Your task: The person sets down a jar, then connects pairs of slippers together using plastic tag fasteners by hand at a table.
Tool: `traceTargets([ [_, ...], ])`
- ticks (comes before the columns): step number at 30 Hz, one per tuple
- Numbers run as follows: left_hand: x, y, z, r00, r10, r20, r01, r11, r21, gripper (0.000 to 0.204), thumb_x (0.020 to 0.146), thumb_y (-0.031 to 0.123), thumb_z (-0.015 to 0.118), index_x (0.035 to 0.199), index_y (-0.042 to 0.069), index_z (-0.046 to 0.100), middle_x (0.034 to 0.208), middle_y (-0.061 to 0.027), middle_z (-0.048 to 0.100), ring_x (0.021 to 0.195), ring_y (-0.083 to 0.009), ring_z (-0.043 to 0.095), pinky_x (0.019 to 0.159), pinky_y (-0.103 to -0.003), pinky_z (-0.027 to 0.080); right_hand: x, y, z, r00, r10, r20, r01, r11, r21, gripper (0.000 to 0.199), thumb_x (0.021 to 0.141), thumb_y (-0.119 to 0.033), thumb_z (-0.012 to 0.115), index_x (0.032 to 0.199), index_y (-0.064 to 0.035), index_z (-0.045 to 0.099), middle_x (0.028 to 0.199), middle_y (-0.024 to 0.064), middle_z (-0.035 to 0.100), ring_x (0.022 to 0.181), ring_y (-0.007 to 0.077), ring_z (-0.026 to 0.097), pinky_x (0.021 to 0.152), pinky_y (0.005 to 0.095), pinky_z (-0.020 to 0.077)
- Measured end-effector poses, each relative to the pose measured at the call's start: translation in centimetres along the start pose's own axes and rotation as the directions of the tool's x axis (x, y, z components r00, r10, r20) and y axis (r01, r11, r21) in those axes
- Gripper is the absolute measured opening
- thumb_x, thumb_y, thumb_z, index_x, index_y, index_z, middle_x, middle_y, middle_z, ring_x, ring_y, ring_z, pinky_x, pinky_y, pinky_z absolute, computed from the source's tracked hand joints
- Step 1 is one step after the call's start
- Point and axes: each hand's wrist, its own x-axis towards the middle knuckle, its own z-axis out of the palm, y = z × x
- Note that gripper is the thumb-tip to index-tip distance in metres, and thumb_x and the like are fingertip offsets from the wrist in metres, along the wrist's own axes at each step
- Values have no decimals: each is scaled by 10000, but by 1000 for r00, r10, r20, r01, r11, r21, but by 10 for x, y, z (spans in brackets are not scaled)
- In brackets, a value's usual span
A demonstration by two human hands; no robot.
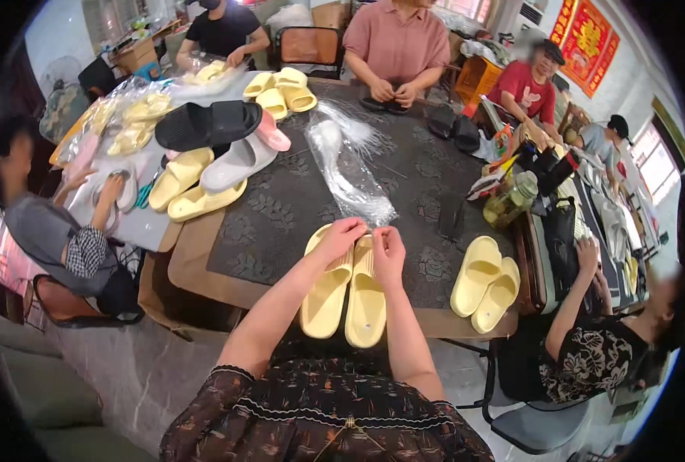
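A pair of pale yellow slide slippers (366,308) lies side by side at the table's near edge, toes away from me. Over the left slipper's strap sits my left hand (344,237), its fingers pinched together. My right hand (389,252) is closed in a pinch at the inner side of the right slipper's strap. The fingertips of both hands nearly meet between the straps; whatever thin thing they hold is too small to make out. Just beyond them lie clear plastic bags (350,181) and a bundle of thin, whitish strands (358,129).
Another yellow pair (475,276) rests to the right, near a glass jar (512,202). At left are piled black slippers (208,125), grey slippers (240,163) and yellow ones (181,174). Several people work around the dark-covered table (269,250). A chair (542,423) stands at lower right.
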Motion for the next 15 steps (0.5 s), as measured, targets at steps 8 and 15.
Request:
traceTargets([
  [8,16,27,-40,950,187,-251,-245,944,-223,235,900,180,627,1076,24,621,949,7,634,878,-85,574,779,-246,465,1,-40,-9,817,-558,-144,416,745,-522,90,881,-87,606,939,-20,589,795,60,590,728,140,554,657,296,439],
  [15,31,101,-232,398,723,-564,38,601,798,581,738,298,722,1201,32,495,1243,-259,488,1181,-401,434,1000,-473,340,-64,-60,-44,989,-124,82,144,938,-317,112,837,-113,662,891,-23,624,793,93,623,692,225,589,634,325,463],
])
